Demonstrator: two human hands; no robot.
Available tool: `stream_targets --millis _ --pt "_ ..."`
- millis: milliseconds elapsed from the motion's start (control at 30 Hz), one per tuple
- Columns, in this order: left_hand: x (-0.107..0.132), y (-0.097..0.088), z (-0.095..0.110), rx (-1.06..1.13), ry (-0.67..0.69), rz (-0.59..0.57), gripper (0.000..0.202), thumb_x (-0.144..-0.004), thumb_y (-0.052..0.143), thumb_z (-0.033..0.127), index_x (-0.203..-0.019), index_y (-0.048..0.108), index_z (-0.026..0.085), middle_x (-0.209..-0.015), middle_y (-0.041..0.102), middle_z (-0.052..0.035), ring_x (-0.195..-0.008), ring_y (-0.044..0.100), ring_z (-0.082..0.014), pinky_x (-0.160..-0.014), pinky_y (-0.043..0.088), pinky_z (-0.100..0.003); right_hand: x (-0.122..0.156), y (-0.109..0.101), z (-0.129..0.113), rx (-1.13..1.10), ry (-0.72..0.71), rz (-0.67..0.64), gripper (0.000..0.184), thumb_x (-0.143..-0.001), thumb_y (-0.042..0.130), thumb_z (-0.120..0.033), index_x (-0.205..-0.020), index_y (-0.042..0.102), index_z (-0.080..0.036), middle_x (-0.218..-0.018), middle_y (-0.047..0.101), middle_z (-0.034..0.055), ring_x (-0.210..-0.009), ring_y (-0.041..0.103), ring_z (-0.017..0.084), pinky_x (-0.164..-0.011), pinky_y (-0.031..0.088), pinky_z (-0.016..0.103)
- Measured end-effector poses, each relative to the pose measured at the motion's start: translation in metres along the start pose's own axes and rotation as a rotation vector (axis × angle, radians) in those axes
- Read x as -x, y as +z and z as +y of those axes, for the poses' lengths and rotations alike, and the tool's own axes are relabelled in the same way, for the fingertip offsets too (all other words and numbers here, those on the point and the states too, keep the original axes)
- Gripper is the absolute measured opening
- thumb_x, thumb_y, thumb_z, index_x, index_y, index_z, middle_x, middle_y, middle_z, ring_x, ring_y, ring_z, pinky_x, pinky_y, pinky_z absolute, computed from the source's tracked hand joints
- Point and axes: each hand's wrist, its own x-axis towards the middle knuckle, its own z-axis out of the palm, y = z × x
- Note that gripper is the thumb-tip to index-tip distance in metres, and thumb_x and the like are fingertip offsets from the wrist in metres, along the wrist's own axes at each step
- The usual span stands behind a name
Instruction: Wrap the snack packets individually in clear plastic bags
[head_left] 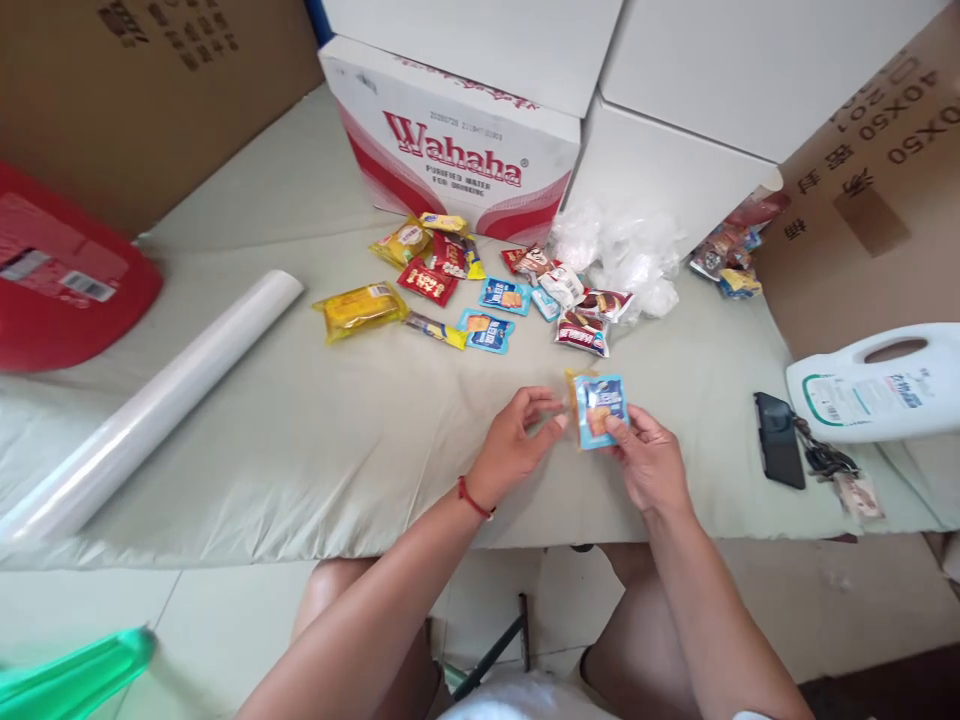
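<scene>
**Blue snack sachet held upright between both hands**

I see the small blue foil snack sachet with a cracker picture (600, 408) held over the near edge of the pale green cloth-covered table (300, 440). Its long axis runs roughly vertical in view, top edge tilted slightly left, printed face toward the camera. It looks to sit inside or against a thin clear wrapper; can't tell which.

My right hand (651, 462) pinches the sachet's lower right corner, thumb on the front face. My left hand (514, 443), with a red string bracelet (474, 499) at the wrist, has its fingers narrowed at the sachet's left edge, touching the wrapper there. So the sachet sits between both hands, right one just below it.

Beyond the hands, well apart: a scatter of yellow, red and blue snack packets (480, 285), crumpled clear plastic bags (626, 255), then a white-and-red Wahaha cardboard carton (457, 150). Left: a long roll of clear film (150, 410), lying diagonally. Right: a black phone (778, 440) with keys (829, 462), and a white plastic jug on its side (877, 385). Nothing lies between the hands and the packet scatter
</scene>
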Motion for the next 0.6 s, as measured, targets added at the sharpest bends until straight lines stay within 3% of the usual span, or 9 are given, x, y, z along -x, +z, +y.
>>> stream_targets --millis 133,200,300,433,500,600 --pt "0.001 -0.001 0.002 -0.194 -0.017 0.02 0.035 -0.088 0.065 0.05 -0.106 0.061 0.02 -0.115 0.071 -0.0107 -0.112 0.066 -0.0238 -0.105 0.048 -0.043 -0.052 -0.075 -0.021 -0.075 -0.121 0.347 0.044 -0.064 0.093 -0.041 -0.096 0.074 -0.018 -0.088 0.075 0.0011 -0.061 0.067 0.01 -0.044 0.053 0.015" --pt "0.001 -0.001 0.003 -0.236 -0.021 0.003 0.032 -0.09 0.06 0.05 -0.101 0.062 0.02 -0.109 0.071 -0.0087 -0.107 0.067 -0.0226 -0.102 0.05 -0.041 -0.088 -0.109 -0.031 -0.108 -0.118 0.492 0.037 -0.07 0.09 -0.039 -0.092 0.071 -0.016 -0.081 0.072 0.0011 -0.06 0.067 0.01 -0.041 0.051 0.013" --pt "0.002 -0.002 0.002 -0.316 -0.034 -0.015 0.03 -0.091 0.058 0.049 -0.097 0.063 0.02 -0.104 0.071 -0.0066 -0.102 0.067 -0.0217 -0.099 0.051 -0.039 -0.144 -0.142 -0.044 -0.093 -0.025 0.646 0.017 -0.082 0.08 -0.02 -0.085 0.064 -0.013 -0.083 0.068 0.0015 -0.066 0.068 0.01 -0.052 0.06 0.016" --pt "0.004 -0.003 -0.001 -0.433 -0.024 -0.015 0.026 -0.094 0.055 0.045 -0.098 0.063 0.021 -0.1 0.072 -0.005 -0.098 0.067 -0.0209 -0.092 0.052 -0.036 -0.213 -0.151 -0.061 -0.078 -0.004 0.696 0.018 -0.084 0.069 0.0 -0.09 0.059 -0.013 -0.096 0.066 0.0014 -0.074 0.069 0.009 -0.066 0.067 0.024" --pt "0.006 -0.001 -0.002 -0.528 0.008 -0.019 0.023 -0.095 0.053 0.041 -0.097 0.064 0.021 -0.098 0.071 -0.0048 -0.094 0.067 -0.0206 -0.088 0.053 -0.036 -0.246 -0.148 -0.069 -0.061 0.002 0.709 0.019 -0.086 0.067 0.0 -0.099 0.059 -0.012 -0.104 0.065 0.0037 -0.077 0.069 0.01 -0.065 0.066 0.026" --pt "0.009 0.003 -0.003 -0.677 0.128 -0.022 0.017 -0.097 0.051 0.031 -0.096 0.065 0.021 -0.096 0.07 -0.0061 -0.091 0.066 -0.0205 -0.082 0.054 -0.035 -0.298 -0.14 -0.079 -0.025 -0.018 0.715 0.015 -0.1 0.054 -0.011 -0.113 0.058 -0.004 -0.118 0.061 0.0132 -0.088 0.069 0.012 -0.069 0.063 0.03"
